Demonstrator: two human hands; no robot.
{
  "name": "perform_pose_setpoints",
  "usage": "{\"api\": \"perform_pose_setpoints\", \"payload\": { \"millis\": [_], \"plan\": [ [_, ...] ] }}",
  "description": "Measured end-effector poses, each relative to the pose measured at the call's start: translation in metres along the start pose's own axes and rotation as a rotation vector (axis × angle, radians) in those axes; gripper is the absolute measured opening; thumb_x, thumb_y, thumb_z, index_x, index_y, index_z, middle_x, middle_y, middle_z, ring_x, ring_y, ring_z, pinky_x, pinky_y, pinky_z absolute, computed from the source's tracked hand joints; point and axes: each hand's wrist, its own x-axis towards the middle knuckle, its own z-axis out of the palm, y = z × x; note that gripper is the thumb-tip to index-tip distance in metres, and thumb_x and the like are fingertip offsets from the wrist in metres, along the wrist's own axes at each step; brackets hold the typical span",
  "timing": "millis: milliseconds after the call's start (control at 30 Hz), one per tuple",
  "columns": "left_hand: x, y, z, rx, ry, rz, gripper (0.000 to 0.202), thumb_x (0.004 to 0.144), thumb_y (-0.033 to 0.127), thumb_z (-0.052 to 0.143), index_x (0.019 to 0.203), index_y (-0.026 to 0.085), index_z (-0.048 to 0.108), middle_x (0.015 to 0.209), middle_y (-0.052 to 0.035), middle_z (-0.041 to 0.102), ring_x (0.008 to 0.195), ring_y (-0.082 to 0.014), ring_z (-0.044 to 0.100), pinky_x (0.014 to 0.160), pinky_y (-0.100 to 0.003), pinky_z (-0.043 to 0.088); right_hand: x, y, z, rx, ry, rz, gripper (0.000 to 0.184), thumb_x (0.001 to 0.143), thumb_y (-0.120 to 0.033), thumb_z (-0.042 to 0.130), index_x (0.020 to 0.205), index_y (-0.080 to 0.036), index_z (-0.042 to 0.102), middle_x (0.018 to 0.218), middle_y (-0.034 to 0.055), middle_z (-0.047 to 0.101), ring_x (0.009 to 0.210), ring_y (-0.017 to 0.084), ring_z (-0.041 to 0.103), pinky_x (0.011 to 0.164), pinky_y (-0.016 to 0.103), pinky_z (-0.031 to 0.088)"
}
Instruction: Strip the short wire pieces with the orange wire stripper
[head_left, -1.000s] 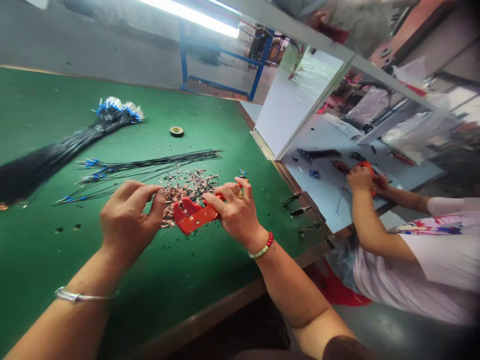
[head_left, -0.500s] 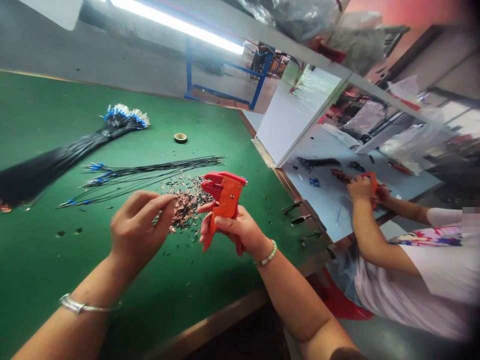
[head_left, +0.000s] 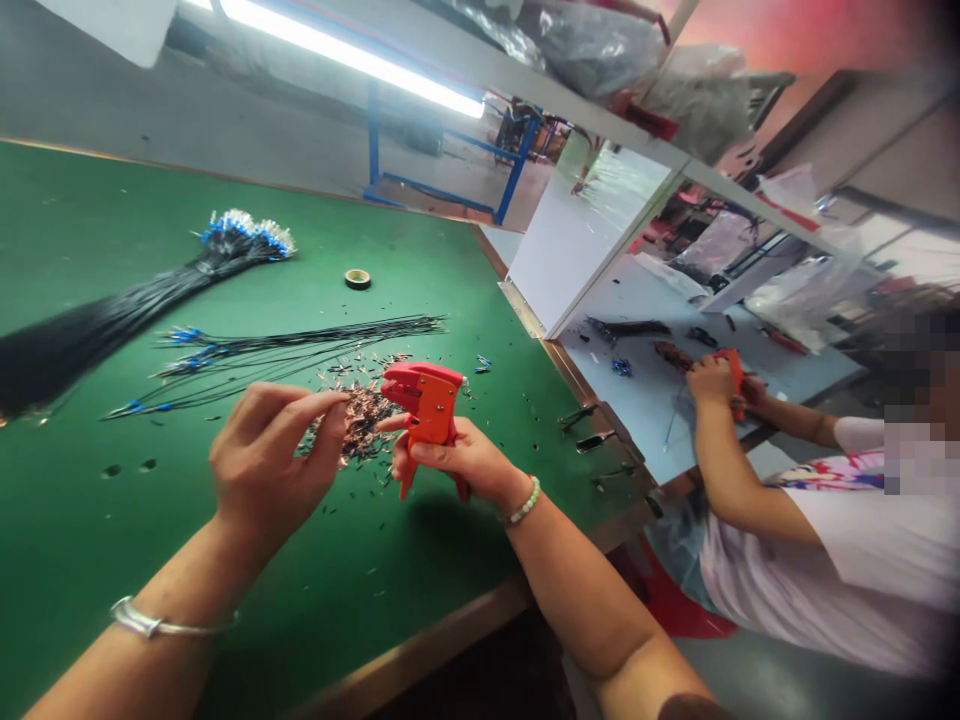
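Note:
My right hand grips an orange wire-stripping tool by its handle, just right of a heap of copper-tipped wire cuttings. My left hand hovers at the heap's left side, thumb and forefinger pinched together. Anything between them is too thin to make out. Behind the heap lie loose black wires with blue terminals. A thick bundle of black wires with blue and silver ends stretches across the far left of the green table mat.
A small tape roll sits on the mat, with black bits scattered about. Metal clips line the table's far side. Beyond a white panel, a co-worker's hand holds an orange tool at a neighbouring white table.
My right hand has lifted the stripper from low and flat over the heap to a more upright position. My left hand has moved slightly back from the heap.

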Motion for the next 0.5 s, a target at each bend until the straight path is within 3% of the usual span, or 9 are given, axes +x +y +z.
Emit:
{"api": "perform_pose_setpoints", "payload": {
  "millis": [200,400,500],
  "plan": [
    [0.0,-0.007,0.001,-0.024,0.001,-0.073,0.017,0.089,0.014,0.066,0.101,0.026,0.068,0.085,-0.0031,0.063,0.078,-0.0178,0.06,0.071,-0.033,0.053,0.003,0.006,-0.005,-0.082,0.016,0.054,0.052,0.082,-0.042,0.081,0.122,-0.013,0.065,0.089,0.0045,0.065,0.082,0.017,0.064,0.074,0.032,0.055],
    [0.0,-0.011,-0.001,-0.022,0.007,-0.174,0.013,0.092,0.017,0.062,0.1,0.027,0.066,0.084,-0.0025,0.062,0.075,-0.0172,0.058,0.071,-0.034,0.052,0.003,0.01,-0.005,-0.141,-0.205,0.087,0.056,0.081,-0.029,0.083,0.131,-0.017,0.06,0.096,0.0034,0.067,0.089,0.014,0.063,0.081,0.029,0.051],
    [0.0,-0.015,0.0,0.008,0.015,-0.109,0.011,0.091,0.018,0.063,0.097,0.027,0.066,0.084,-0.0026,0.063,0.08,-0.0197,0.059,0.075,-0.038,0.052,0.004,0.014,-0.006,-0.137,-0.102,0.083,0.047,0.078,-0.033,0.085,0.116,-0.015,0.065,0.09,0.0028,0.068,0.084,0.015,0.067,0.078,0.03,0.052]
  ]
}}
